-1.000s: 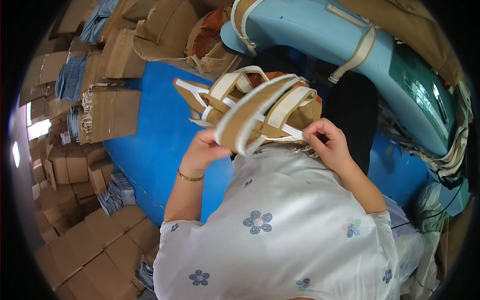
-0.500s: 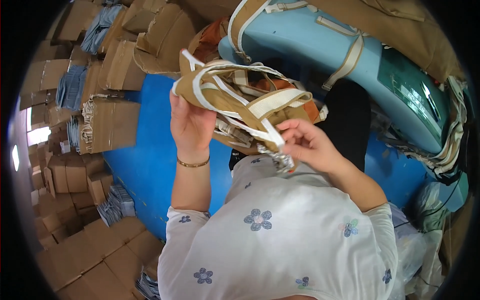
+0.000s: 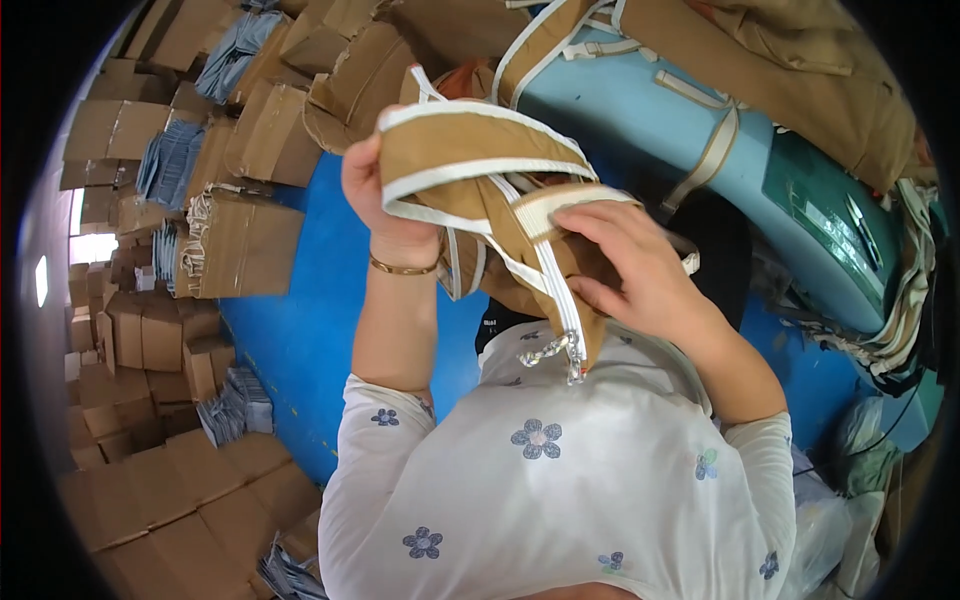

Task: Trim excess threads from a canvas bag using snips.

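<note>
A tan sewn fabric piece with white edging (image 3: 450, 156) hangs in front of my chest, its wide band looped over. My left hand (image 3: 388, 205) is closed round the band's left end, with some fingers hidden behind the cloth. Along the right side, my right hand (image 3: 642, 268) has its fingers on a cream webbing strap (image 3: 545, 216) and its thumb lower down against the tan cloth. Between the hands a white tape (image 3: 556, 278) runs down to a crumpled silvery end (image 3: 575, 362) near my shirt.
A light blue machine table (image 3: 620, 125) stands ahead to the right, with tan cloth (image 3: 800, 60) over its far side and a pen (image 3: 862, 228) on its green top. Cardboard boxes (image 3: 250, 240) and bundles of blue-grey pieces (image 3: 170, 160) fill the left. The floor (image 3: 290, 330) is blue.
The fabric piece has turned so its wide tan band faces me. My right hand has moved up from the white tape's lower end to the webbing. The silvery end now hangs free.
</note>
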`<state>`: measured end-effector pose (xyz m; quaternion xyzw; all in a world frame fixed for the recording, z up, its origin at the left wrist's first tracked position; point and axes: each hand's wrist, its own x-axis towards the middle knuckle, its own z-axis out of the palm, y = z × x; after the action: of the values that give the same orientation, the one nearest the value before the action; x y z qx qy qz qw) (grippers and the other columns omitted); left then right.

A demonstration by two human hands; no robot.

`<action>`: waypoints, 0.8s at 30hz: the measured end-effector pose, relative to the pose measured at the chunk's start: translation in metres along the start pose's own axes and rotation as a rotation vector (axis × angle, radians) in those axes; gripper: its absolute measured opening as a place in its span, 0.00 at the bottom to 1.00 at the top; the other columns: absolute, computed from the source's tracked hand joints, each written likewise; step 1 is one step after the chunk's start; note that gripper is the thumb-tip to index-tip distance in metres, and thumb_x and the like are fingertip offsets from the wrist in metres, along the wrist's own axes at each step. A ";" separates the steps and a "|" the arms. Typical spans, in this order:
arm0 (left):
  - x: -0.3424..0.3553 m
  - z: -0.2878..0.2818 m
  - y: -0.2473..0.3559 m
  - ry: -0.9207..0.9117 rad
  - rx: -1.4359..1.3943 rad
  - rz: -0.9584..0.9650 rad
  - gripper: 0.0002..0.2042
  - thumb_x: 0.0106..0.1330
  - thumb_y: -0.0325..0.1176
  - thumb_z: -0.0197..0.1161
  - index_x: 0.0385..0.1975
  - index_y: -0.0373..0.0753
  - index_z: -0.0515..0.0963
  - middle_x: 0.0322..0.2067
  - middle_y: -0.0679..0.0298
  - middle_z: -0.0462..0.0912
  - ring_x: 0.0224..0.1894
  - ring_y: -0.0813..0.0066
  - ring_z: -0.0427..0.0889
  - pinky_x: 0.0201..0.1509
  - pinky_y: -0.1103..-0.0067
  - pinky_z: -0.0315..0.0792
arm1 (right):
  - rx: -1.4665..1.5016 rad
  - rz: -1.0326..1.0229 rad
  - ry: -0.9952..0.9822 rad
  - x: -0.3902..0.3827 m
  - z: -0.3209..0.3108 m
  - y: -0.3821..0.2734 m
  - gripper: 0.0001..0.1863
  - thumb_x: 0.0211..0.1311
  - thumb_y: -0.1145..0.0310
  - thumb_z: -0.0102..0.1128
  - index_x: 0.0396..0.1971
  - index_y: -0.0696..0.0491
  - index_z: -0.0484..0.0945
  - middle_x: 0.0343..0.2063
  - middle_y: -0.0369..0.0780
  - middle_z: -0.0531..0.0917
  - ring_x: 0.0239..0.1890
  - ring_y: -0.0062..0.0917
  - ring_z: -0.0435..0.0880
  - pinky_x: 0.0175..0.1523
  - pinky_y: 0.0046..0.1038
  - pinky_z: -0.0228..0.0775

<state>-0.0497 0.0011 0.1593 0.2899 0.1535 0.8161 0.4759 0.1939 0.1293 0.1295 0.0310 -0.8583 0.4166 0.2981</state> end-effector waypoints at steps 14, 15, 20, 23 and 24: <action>-0.069 0.038 -0.120 -0.383 1.489 -0.126 0.07 0.60 0.27 0.59 0.27 0.33 0.67 0.27 0.57 0.67 0.31 0.59 0.66 0.35 0.70 0.64 | -0.091 0.487 -0.375 -0.060 0.018 0.065 0.21 0.49 0.63 0.62 0.45 0.52 0.75 0.43 0.47 0.78 0.47 0.43 0.76 0.49 0.38 0.70; -0.075 0.037 -0.119 -0.390 1.503 -0.178 0.07 0.60 0.26 0.59 0.28 0.33 0.67 0.28 0.57 0.68 0.31 0.59 0.66 0.35 0.70 0.64 | -0.129 0.523 -0.365 -0.071 0.015 0.073 0.24 0.49 0.68 0.63 0.49 0.49 0.74 0.48 0.46 0.76 0.50 0.43 0.74 0.53 0.37 0.67; -0.087 0.036 -0.113 -0.413 1.468 -0.323 0.10 0.59 0.25 0.58 0.40 0.34 0.73 0.36 0.55 0.74 0.42 0.58 0.73 0.45 0.71 0.69 | -0.046 0.457 -0.311 -0.078 0.000 0.062 0.36 0.43 0.73 0.68 0.58 0.46 0.68 0.57 0.44 0.70 0.61 0.40 0.65 0.63 0.34 0.59; -0.065 0.014 -0.077 -0.206 1.770 -0.167 0.16 0.58 0.26 0.60 0.48 0.36 0.73 0.45 0.55 0.75 0.53 0.56 0.71 0.56 0.70 0.66 | -0.027 0.442 -0.322 -0.108 0.020 0.076 0.39 0.41 0.76 0.69 0.59 0.49 0.66 0.62 0.46 0.63 0.65 0.42 0.59 0.67 0.33 0.54; -0.058 -0.001 -0.060 -0.111 1.974 -0.074 0.18 0.57 0.27 0.62 0.49 0.37 0.73 0.48 0.56 0.75 0.56 0.56 0.69 0.60 0.69 0.64 | -0.015 0.469 -0.334 -0.103 0.021 0.071 0.42 0.41 0.77 0.69 0.61 0.49 0.62 0.61 0.47 0.63 0.64 0.43 0.60 0.65 0.32 0.57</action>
<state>0.0126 -0.0186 0.1079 0.5895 0.7514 0.2919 0.0527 0.2465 0.1398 0.0149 -0.1025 -0.8822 0.4571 0.0482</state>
